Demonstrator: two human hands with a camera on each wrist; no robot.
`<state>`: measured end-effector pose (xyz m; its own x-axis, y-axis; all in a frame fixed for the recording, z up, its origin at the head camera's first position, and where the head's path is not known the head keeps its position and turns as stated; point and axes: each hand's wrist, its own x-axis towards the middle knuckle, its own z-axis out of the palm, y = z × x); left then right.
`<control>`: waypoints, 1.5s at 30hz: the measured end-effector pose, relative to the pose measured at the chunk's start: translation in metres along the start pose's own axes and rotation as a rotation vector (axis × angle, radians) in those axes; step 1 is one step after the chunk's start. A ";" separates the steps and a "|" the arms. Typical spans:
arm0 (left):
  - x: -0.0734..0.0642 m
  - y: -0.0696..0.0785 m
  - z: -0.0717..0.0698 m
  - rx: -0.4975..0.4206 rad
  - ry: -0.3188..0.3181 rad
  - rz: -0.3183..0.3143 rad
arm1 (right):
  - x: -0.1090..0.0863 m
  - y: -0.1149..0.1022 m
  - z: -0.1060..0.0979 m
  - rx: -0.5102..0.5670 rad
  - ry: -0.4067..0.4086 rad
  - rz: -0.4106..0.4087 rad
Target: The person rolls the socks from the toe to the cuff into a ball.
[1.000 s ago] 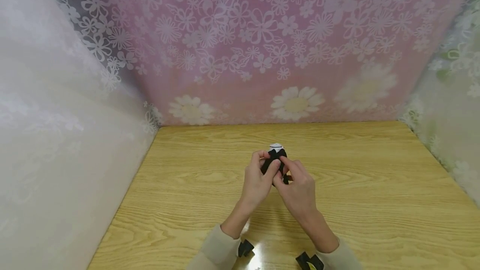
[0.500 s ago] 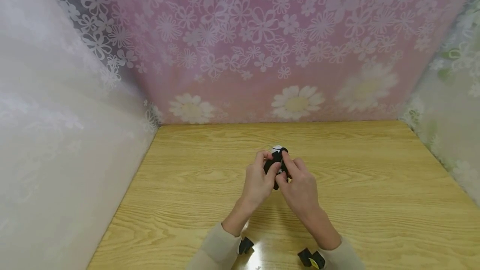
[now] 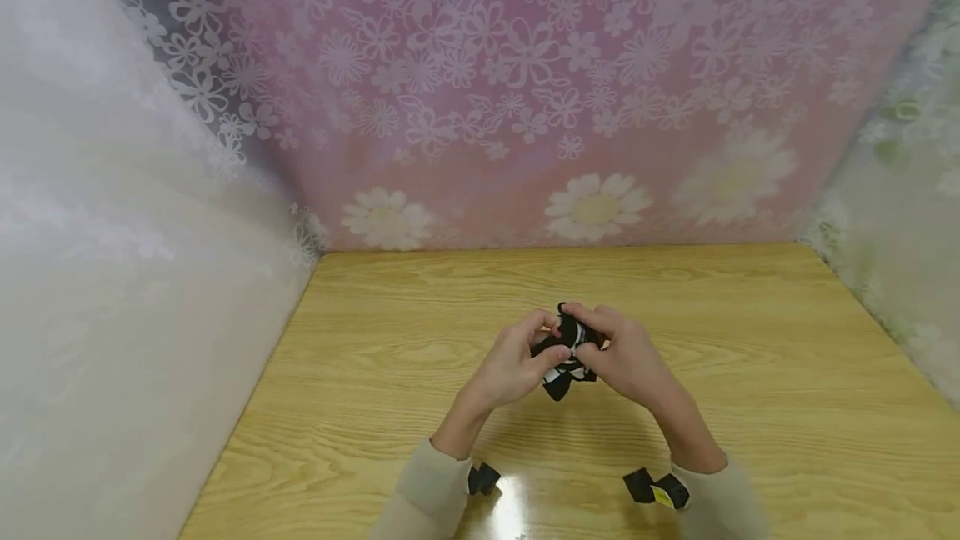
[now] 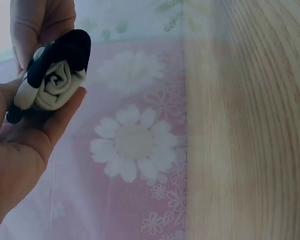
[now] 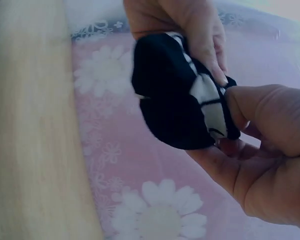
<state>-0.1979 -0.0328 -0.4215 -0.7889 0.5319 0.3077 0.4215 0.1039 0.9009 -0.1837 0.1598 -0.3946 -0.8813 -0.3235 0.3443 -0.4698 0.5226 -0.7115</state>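
A pink flowered sheet (image 3: 480, 115) hangs beyond the cloth roll (image 5: 175, 97) as the person sees it, well apart from it. The counter (image 3: 360, 415) spreads beneath the roll, its wood grain bare around the roll's shadow. Two pale sleeves (image 3: 429, 486) come in from the near side, one to each side of the roll.

The left hand (image 3: 513, 363) lies against the roll's left, the right hand (image 3: 632, 357) against its right. Each grips it between thumb and curled fingers, so neither is nearer: both touch it.

The roll itself, black with white parts, is held above the counter. In the head view its longer extent runs from its far tip back toward the person, across the gap between the hands; its true long axis is hard to judge, as the fingers cover much of it. A coiled white end shows to the left wrist, two rounded black flaps to the right.

Smallest, a black device (image 3: 483, 479) sits at each cuff, nearer the person than the roll.
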 end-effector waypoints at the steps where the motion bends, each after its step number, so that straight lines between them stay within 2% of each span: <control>1: 0.000 -0.001 -0.001 -0.013 -0.014 0.014 | 0.001 -0.001 -0.003 0.009 -0.029 0.008; 4: 0.000 -0.002 -0.003 -0.064 -0.048 0.077 | 0.004 -0.004 -0.012 0.057 -0.106 0.041; 6: 0.000 -0.003 -0.003 -0.088 -0.058 0.115 | 0.005 -0.007 -0.015 0.090 -0.129 0.053; 10: -0.001 -0.004 -0.004 -0.066 -0.050 0.183 | 0.008 -0.008 -0.019 0.195 -0.159 0.086; 13: -0.001 -0.003 -0.004 -0.051 -0.047 0.201 | 0.009 -0.008 -0.020 0.228 -0.176 0.109; 16: -0.001 -0.003 -0.005 -0.078 -0.050 0.202 | 0.009 -0.008 -0.021 0.206 -0.165 0.105; 21: -0.001 -0.003 -0.009 -0.167 -0.045 0.214 | 0.012 -0.010 -0.021 0.086 -0.117 0.062; 24: -0.001 -0.004 -0.011 -0.223 -0.049 0.222 | 0.015 -0.008 -0.022 0.082 -0.141 0.061; 26: -0.001 -0.004 -0.011 -0.227 -0.050 0.235 | 0.017 -0.006 -0.021 0.094 -0.168 0.083; 31: -0.003 0.003 -0.012 -0.227 -0.032 0.264 | 0.019 0.000 -0.017 0.296 -0.263 0.168; 36: -0.002 0.008 -0.015 -0.320 0.022 0.274 | 0.019 0.006 -0.008 0.676 -0.315 0.213; 40: -0.003 0.008 -0.016 -0.467 0.098 0.268 | 0.019 0.009 0.002 0.941 -0.401 0.233; 42: -0.003 0.009 -0.015 -0.568 0.141 0.241 | 0.017 0.008 0.008 1.007 -0.421 0.261; 45: -0.002 0.013 -0.012 -0.711 0.228 0.177 | 0.014 0.007 0.014 1.026 -0.400 0.296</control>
<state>-0.1962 -0.0424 -0.4069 -0.8418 0.2960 0.4514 0.2213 -0.5735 0.7888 -0.1983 0.1475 -0.4036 -0.7850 -0.6194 -0.0099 0.1790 -0.2116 -0.9608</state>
